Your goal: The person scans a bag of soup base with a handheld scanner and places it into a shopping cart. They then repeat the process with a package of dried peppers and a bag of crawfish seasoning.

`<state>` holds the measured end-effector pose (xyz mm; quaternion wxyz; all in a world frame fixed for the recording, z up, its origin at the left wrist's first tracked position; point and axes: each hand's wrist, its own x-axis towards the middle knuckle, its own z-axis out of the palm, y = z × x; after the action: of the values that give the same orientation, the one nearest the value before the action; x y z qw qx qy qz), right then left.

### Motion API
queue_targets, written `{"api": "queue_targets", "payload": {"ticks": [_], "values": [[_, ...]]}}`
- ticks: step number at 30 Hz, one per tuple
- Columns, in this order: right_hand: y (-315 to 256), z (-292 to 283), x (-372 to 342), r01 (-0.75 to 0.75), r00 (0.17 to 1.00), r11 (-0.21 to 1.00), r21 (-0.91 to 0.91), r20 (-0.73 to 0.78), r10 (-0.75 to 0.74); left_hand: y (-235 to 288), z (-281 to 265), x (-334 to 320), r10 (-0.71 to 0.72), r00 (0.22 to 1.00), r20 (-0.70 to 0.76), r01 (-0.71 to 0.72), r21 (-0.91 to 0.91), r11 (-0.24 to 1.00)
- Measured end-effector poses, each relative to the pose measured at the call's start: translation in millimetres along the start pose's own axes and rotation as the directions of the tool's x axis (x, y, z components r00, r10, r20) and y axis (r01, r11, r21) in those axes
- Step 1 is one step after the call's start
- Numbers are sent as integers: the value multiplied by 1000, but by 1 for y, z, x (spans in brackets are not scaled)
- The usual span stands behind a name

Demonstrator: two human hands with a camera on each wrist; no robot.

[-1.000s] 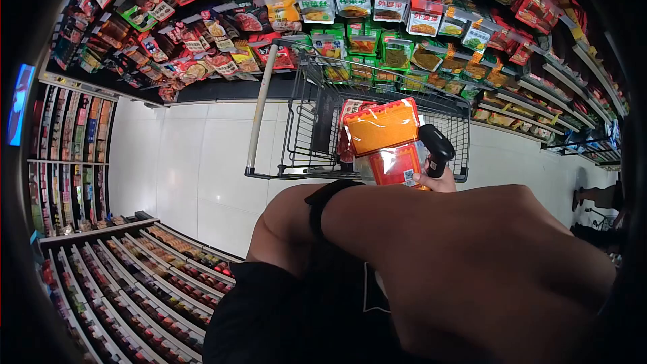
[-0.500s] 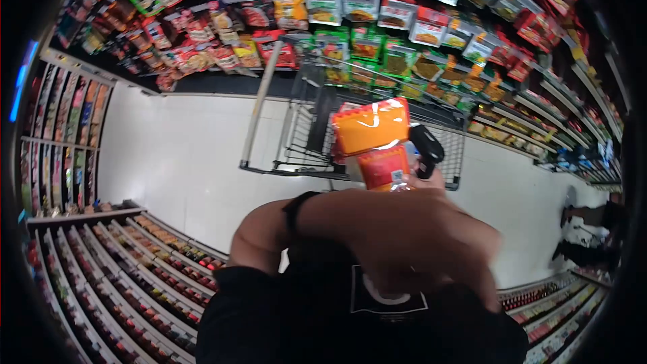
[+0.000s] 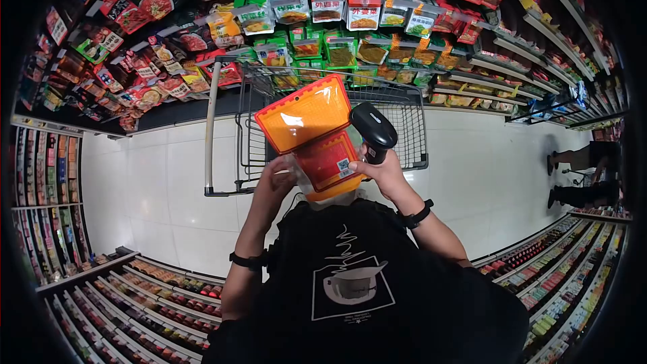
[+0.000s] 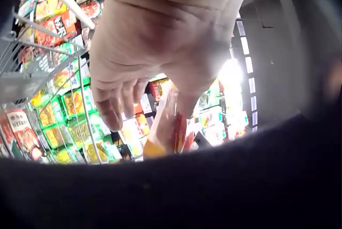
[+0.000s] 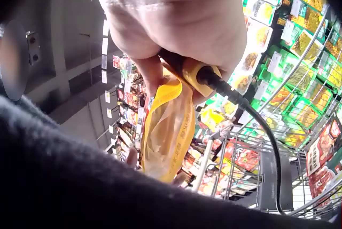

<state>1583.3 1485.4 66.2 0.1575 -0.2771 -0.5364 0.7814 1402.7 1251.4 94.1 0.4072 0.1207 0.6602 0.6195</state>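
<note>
An orange-and-red plastic pouch [image 3: 306, 118] with clear edges and a QR label is tilted in front of the torso, over the near side of the shopping cart [image 3: 410, 136]. My right hand [image 3: 387, 171] grips a black handheld barcode scanner [image 3: 375, 126] and pinches the pouch's right edge under its thumb. At the pouch's left edge is my left hand [image 3: 275, 176]. Its thumb lies against the pouch [image 4: 166, 125] in the left wrist view, while the loosely bent fingers [image 4: 110, 112] stand apart from it. A black cable [image 5: 267, 125] runs from the scanner's handle.
Hanging food packets [image 3: 327, 3] fill the shelf behind the cart. A red packet [image 5: 324, 146] lies in the cart. More stocked shelves [image 3: 145, 296] stand at the near left and near right. People [image 3: 585, 192] are in the aisle at the right.
My left hand has come down from close in front of the camera, where its arm crossed rightward, to the pouch's left edge. The pouch and scanner have shifted left in view, the pouch more tilted.
</note>
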Motion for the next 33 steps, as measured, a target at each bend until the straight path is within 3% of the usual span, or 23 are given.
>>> {"api": "queue_targets", "payload": {"ticks": [1, 3, 6, 8, 11, 12, 13, 14, 15, 16, 17, 19, 20, 21, 23, 27, 29, 32, 33], "values": [[-3, 4, 0, -26, 999, 999, 24, 32, 25, 1, 3, 4, -12, 992, 127, 13, -11, 1000], [-10, 16, 2, -22, 998, 999, 45, 58, 19, 9, 16, 4, 20, 973, 232, -33, 51, 998], [-16, 26, 8, 11, 998, 1000, 8, 60, -11, 10, 24, 5, -27, 983, 179, 53, -143, 988], [-12, 26, 14, 58, 998, 998, -39, 38, -57, 15, 30, 4, 64, 993, 104, -47, -156, 987], [-3, 31, 22, 183, 981, 949, -257, -6, -191, 23, 38, 6, 182, 983, 4, -179, -153, 972], [-9, 28, 20, 108, 993, 936, -334, 1, -114, 26, 38, 9, 220, 975, -29, -222, -148, 964], [-12, 32, 17, 135, 989, 958, -253, -20, -145, 30, 37, 11, 386, 921, -54, -362, 247, 899], [-16, 39, 14, 163, 984, 972, -172, -43, -172, 33, 36, 13, 537, 844, -13, -422, 602, 678], [-23, 46, 11, 192, 978, 977, -90, -70, -198, 36, 35, 15, 648, 757, 89, -392, 855, 340], [-37, 54, 7, 189, 978, 981, 35, -92, -185, 38, 34, 15, 630, 773, 78, -357, 874, 330], [-30, 41, 8, 186, 968, 967, -177, -137, -211, 39, 32, 19, 699, 697, 161, -380, 909, 170], [-46, 39, 13, 219, 959, 956, 195, -224, -174, 37, 22, 28, 771, 533, 349, -369, 916, -160], [-53, 35, 15, 242, 946, 936, 257, -275, -169, 35, 18, 27, 755, 552, 355, -364, 917, -165], [-60, 32, 15, 170, 959, 928, 332, -273, -78, 34, 13, 27, 757, 530, 382, -362, 909, -205], [-67, 26, 13, 122, 979, 934, 335, -195, -57, 33, 4, 26, 754, 491, 437, -356, 890, -284], [-60, 38, 2, 11, 991, 999, 32, -131, -7, 21, -2, 24, 791, 432, 432, -388, 881, -269], [-40, 41, 4, 120, 962, 980, -156, -224, -154, 16, -1, 19, 793, 439, 422, -401, 882, -247], [-54, 48, 2, 177, 950, 961, -210, -217, -222, -7, -7, 26, 715, 554, 426, -520, 848, -101], [-59, 51, 1, 193, 954, 948, -254, -177, -242, -12, -6, 30, 695, 581, 424, -608, 793, 24]]}}
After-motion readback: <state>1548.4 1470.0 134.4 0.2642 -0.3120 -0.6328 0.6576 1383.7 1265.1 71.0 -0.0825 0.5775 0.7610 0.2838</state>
